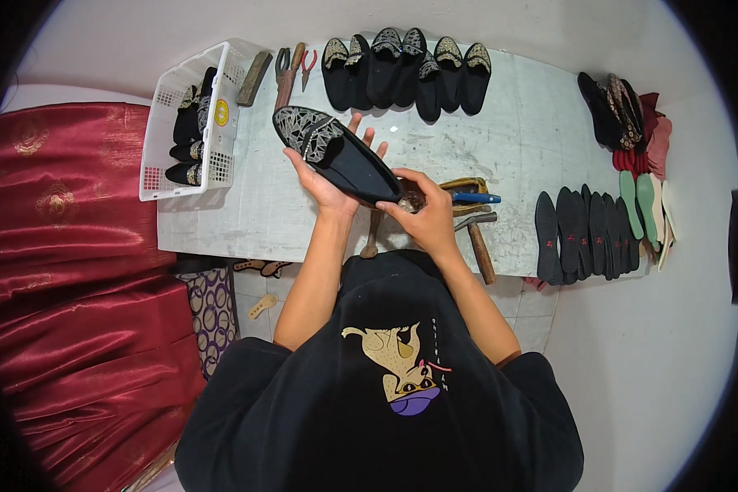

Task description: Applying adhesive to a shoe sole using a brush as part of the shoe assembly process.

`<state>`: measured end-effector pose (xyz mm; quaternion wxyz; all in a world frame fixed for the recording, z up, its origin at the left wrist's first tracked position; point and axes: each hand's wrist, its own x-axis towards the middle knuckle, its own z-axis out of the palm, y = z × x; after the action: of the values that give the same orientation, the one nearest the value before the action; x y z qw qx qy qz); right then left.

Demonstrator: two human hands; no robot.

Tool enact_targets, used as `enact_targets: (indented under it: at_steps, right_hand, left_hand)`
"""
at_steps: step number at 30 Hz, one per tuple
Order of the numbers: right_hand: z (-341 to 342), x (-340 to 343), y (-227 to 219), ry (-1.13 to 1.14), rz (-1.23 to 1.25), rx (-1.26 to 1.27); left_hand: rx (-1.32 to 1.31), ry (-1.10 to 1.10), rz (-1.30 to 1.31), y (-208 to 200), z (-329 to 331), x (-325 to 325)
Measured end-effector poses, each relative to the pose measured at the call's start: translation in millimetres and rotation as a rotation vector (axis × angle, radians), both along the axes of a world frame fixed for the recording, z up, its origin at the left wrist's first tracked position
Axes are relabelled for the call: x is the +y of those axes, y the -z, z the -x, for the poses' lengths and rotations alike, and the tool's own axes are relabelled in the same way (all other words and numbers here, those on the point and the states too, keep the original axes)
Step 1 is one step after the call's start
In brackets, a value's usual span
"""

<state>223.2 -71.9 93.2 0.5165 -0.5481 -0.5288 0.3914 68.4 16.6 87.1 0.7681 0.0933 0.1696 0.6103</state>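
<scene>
A black slip-on shoe (pixel 354 170) with a silver-patterned upper lies tilted across my hands above the table, its toe pointing up and left. My left hand (pixel 330 195) supports it from below, thumb along the near side and fingertips showing past the far side. At the heel, my right hand (pixel 429 211) grips the rim between thumb and fingers. Just beyond my right hand are a blue-handled tool (pixel 476 198) and a hammer (pixel 481 252) with a wooden handle. A yellowish container (pixel 466 185) beside them is partly hidden by that hand.
Several finished slip-ons (pixel 387 78) line the table's far edge. A white basket (pixel 225 139) holding more shoes stands at left, near red-handled pliers (pixel 307 69) and a dark block (pixel 255 79). Black insoles (pixel 567 234) and green soles (pixel 630 205) lie at right.
</scene>
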Motion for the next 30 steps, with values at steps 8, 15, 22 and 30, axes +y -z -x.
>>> enact_targets:
  at_steps: [8, 15, 22, 30]
  right_hand:
    - [-15.5, 5.3, 9.3, -0.082, -0.046, -0.104]
    - [-42.5, 6.1, 22.2, 0.060, -0.012, -0.121]
    - [-44.0, 3.0, 29.2, 0.073, 0.024, -0.076]
    - [-40.6, -0.5, 35.6, 0.068, 0.053, -0.015]
  left_hand:
    - [0.150, -0.105, -0.038, 17.8, 22.5, 8.4]
    - [0.856, -0.111, -0.439, 45.1, 61.3, 10.3]
    - [0.968, -0.145, -0.493, 52.1, 64.4, 8.7]
    - [1.202, -0.034, -0.644, 49.5, 38.2, -9.0]
